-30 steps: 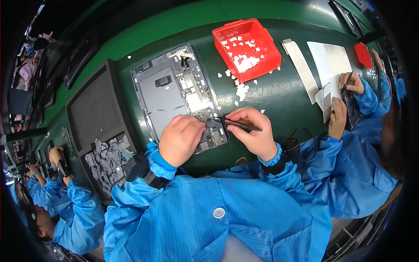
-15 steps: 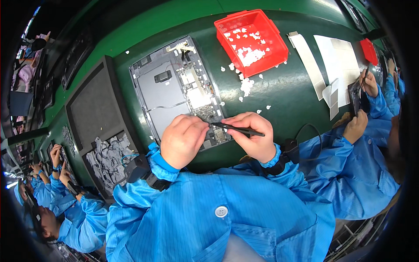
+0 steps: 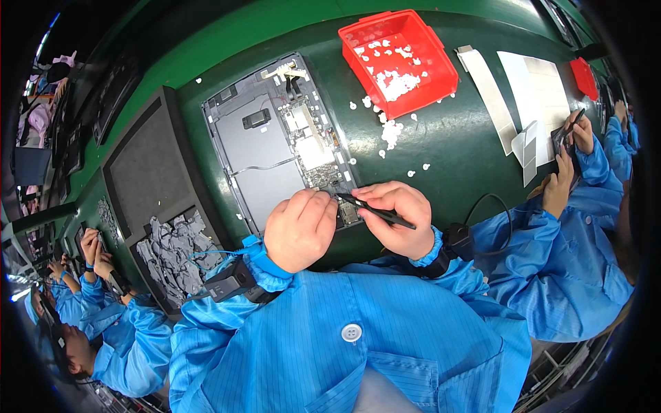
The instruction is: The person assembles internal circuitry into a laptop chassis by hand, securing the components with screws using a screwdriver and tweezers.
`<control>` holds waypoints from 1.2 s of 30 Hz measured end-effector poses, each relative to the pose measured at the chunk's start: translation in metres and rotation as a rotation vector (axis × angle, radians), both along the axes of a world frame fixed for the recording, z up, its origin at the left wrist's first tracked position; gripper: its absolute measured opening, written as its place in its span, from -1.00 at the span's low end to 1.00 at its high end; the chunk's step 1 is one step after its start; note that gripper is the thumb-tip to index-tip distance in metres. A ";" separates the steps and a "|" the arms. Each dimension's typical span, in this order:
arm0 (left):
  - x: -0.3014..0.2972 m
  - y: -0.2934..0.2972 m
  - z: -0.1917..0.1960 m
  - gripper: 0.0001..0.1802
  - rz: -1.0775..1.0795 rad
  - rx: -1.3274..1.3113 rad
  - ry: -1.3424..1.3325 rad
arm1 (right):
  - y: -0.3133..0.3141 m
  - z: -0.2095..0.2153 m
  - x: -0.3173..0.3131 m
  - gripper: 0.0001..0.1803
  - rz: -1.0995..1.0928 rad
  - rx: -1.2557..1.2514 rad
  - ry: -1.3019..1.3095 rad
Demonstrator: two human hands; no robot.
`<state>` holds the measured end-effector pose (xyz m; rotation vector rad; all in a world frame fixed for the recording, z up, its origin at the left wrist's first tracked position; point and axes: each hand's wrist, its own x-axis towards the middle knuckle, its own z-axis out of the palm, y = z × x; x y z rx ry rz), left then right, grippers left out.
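An opened grey device casing (image 3: 260, 155), like a laptop or tablet shell, lies tilted on the green bench in front of me. Along its right side runs a circuit board (image 3: 315, 150) with silvery shields. My right hand (image 3: 403, 224) grips black tweezers (image 3: 382, 213), their tip pointing left at the board's near end. At the casing's near edge, my left hand (image 3: 301, 230) has its fingers curled together, the fingertips beside the tweezer tip. Whatever those fingers pinch is hidden beneath them.
A red bin (image 3: 399, 65) holds small white pieces; several more (image 3: 390, 134) lie scattered beside it. To the left stands a dark foam-lined tray (image 3: 150, 155) with crumpled grey strips (image 3: 177, 251). Pale sheets (image 3: 533, 103) lie at right. Co-workers' hands (image 3: 561, 182) work on either side.
My left hand has shifted slightly right and downward, its wrist turning. The right hand and tweezers stay nearly in place. At right, a co-worker's hands have moved closer together.
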<state>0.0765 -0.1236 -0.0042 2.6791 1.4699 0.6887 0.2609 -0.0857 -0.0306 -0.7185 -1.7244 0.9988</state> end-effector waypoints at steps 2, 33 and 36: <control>0.002 0.000 -0.001 -0.69 -0.007 0.006 -0.019 | -0.001 0.000 0.000 -0.80 -0.001 0.003 0.008; 0.007 -0.006 0.003 -0.76 -0.072 0.030 0.191 | -0.015 -0.010 0.003 -0.76 -0.026 -0.115 0.146; 0.003 -0.007 -0.002 -0.77 -0.074 0.042 0.133 | -0.015 -0.011 0.003 -0.77 -0.022 -0.068 0.101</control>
